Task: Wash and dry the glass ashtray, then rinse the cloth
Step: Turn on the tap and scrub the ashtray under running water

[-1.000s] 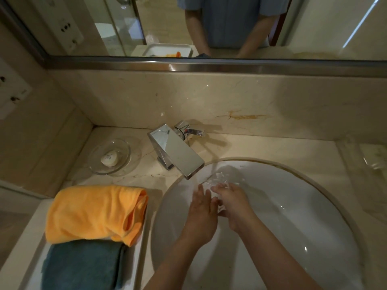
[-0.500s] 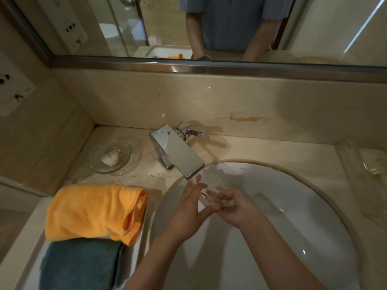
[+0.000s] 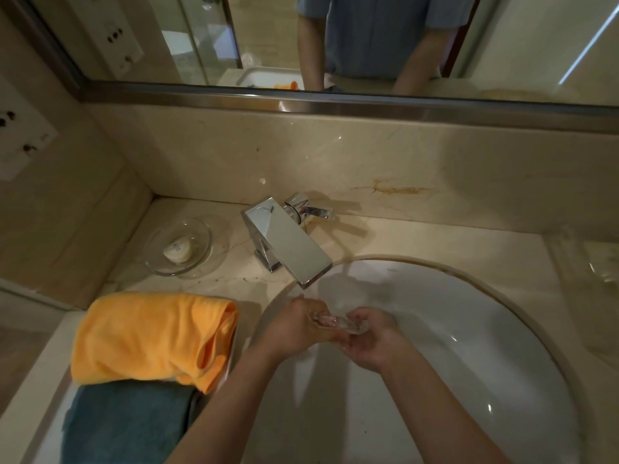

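Note:
Over the white sink (image 3: pixel 502 329), both hands hold a small clear glass ashtray (image 3: pixel 338 321) just below the chrome faucet spout (image 3: pixel 288 242). My left hand (image 3: pixel 294 326) grips its left side with fingers wrapped over the rim. My right hand (image 3: pixel 371 339) cups it from the right and underneath. The glass is largely hidden by my fingers. An orange cloth (image 3: pixel 150 336) lies folded to the left of the basin, on top of a teal cloth (image 3: pixel 127 423).
A glass soap dish (image 3: pixel 181 246) with a white soap bar sits on the marble counter left of the faucet. The faucet handle (image 3: pixel 308 209) is behind the spout. A mirror runs along the back wall.
My hands have shifted slightly right and lower under the spout. My left hand, earlier with fingers spread, now wraps around the ashtray's left side.

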